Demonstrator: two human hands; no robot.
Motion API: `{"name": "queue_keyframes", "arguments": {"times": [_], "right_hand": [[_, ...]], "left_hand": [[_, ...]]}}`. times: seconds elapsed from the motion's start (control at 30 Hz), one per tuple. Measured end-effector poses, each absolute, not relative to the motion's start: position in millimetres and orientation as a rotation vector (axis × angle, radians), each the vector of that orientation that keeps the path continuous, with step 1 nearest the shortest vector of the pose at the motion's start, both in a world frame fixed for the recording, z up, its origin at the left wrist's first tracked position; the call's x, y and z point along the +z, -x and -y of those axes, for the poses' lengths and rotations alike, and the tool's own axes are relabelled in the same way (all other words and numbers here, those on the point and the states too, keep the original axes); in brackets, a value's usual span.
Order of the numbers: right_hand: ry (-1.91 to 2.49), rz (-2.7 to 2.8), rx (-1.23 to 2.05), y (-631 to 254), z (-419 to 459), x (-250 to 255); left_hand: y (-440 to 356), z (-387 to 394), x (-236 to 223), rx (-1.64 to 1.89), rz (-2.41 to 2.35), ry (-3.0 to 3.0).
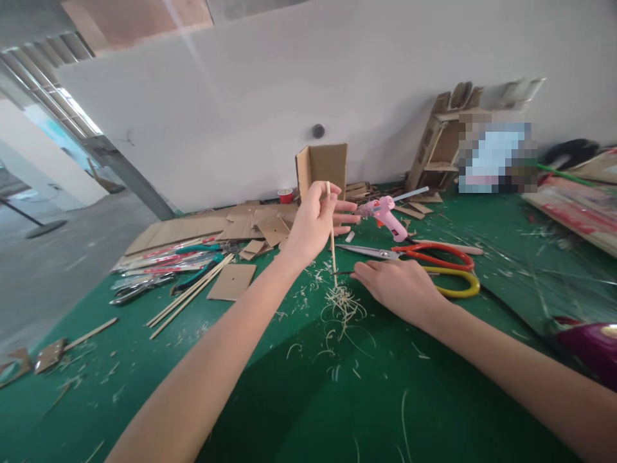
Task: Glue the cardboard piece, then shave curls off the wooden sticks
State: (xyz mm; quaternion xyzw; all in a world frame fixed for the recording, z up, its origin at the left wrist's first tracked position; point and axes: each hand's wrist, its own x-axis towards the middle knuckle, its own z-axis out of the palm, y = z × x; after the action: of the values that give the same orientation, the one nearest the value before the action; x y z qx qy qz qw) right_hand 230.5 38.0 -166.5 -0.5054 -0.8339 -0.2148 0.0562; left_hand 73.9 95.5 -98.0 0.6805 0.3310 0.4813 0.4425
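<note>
A: ok so what were the fingers actually doing?

B: The left hand [318, 215] had a thin wooden stick [333, 247] pinched between thumb and index finger, other fingers fanned out. The stick ran steeply down, lower end at the curly shavings [344, 305].

A: And the right hand [402, 286]?

B: Fingers closed on a slim dark tool [343, 273], tip right by the stick's lower part. Probably a small blade, but it was too tiny to swear to.

A: Anything close by?

B: Yep, scissors [376, 253] with red and yellow handles just beyond the right hand, then a pink glue gun [387, 215]. Loose sticks [193, 296] lay off to the left next to a cardboard square [232, 283]. Folded cardboard [332, 164] stood upright near the wall [241, 116], all on a green counter [299, 399].
</note>
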Motion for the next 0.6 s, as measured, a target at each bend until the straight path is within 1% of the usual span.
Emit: {"name": "queue_keyframes", "arguments": {"times": [0.27,0.6], "right_hand": [[1.506,2.692,-0.547,-232.2,-36.1,-166.9],[1.551,2.559,-0.610,-227.2,-33.7,-163.4]], "left_hand": [[-73.3,-94.0,-96.9,1.178,-0.815,-1.687],[-74.2,-94.6,-97.4,1.184,-0.823,-1.683]]}}
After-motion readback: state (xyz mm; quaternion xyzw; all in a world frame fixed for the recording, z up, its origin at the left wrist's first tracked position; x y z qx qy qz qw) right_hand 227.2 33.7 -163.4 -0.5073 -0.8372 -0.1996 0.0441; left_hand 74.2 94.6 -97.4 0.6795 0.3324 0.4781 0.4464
